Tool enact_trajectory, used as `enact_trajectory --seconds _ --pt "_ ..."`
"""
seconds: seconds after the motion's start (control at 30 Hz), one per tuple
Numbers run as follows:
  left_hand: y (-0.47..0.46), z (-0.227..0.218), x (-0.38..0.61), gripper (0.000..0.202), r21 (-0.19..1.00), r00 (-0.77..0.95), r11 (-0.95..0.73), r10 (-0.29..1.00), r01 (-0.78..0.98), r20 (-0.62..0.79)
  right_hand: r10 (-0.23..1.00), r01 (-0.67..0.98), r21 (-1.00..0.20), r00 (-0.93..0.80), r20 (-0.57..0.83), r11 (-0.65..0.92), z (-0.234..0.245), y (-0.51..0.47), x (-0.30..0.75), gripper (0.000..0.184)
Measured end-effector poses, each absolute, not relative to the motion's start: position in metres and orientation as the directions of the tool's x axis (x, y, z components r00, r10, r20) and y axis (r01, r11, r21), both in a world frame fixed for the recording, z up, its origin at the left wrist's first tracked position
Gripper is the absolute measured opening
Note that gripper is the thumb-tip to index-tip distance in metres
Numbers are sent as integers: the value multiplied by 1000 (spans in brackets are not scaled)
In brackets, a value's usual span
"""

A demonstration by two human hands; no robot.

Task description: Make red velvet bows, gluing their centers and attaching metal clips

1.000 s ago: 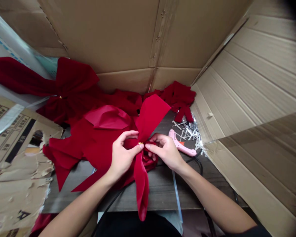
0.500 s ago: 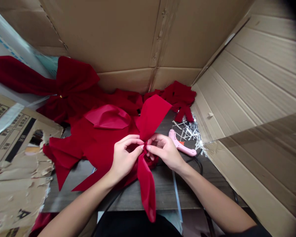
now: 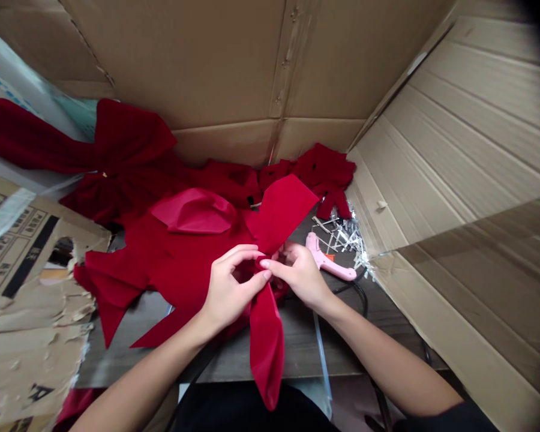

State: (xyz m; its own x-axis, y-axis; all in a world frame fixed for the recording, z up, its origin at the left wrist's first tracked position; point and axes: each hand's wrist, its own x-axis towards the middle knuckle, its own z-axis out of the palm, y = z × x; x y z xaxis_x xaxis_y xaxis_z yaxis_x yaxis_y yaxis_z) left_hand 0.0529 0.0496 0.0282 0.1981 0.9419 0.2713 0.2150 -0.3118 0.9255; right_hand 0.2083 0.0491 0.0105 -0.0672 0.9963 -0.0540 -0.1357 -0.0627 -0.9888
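Observation:
A red velvet ribbon bow (image 3: pixel 269 345) is pinched at its gathered middle by both hands. My left hand (image 3: pixel 234 285) comes from the left, thumb and forefinger closed on the knot. From the right, my right hand (image 3: pixel 299 273) presses its thumb on the same spot; its other fingers are partly hidden behind the cloth. One tail points up and right, another hangs toward my body over the table edge. Beneath and left of the hands lies more red velvet ribbon (image 3: pixel 175 258). Just right of my right hand rests a pink glue gun (image 3: pixel 330 259).
A finished-looking dark red bow (image 3: pixel 130 144) lies at the back left. Small red velvet pieces (image 3: pixel 326 171) and silvery twist ties (image 3: pixel 344 234) sit at the back right. Cardboard walls (image 3: pixel 225 66) enclose the back and right; torn cardboard (image 3: pixel 22 312) stands left. A black cable (image 3: pixel 363 297) crosses the wooden table (image 3: pixel 387 324).
The fingers have shifted slightly at the knot, with the right thumb now laid across it. The lower tail has turned to show a wider face. The view has moved a little.

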Motion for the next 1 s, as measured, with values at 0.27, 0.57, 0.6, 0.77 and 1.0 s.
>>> enact_trajectory --seconds 0.27,0.57,0.6,0.77,1.0 --pt "51 30 52 28 940 220 -278 947 200 233 994 -250 -964 -78 -73 -91 10 48 204 35" --pt "50 30 56 24 968 181 -196 969 154 168 999 -351 -936 -28 -36 -43 13 47 200 35" --pt "50 29 55 25 967 183 -199 968 161 169 999 -359 -932 -32 -37 -46 13 47 200 35" --pt "51 28 53 27 965 254 -196 956 176 148 996 -339 -937 -33 -79 -86 7 46 201 24" --pt "47 26 58 33 961 223 -226 957 159 188 992 -363 -928 53 -115 -88 6 44 198 27"
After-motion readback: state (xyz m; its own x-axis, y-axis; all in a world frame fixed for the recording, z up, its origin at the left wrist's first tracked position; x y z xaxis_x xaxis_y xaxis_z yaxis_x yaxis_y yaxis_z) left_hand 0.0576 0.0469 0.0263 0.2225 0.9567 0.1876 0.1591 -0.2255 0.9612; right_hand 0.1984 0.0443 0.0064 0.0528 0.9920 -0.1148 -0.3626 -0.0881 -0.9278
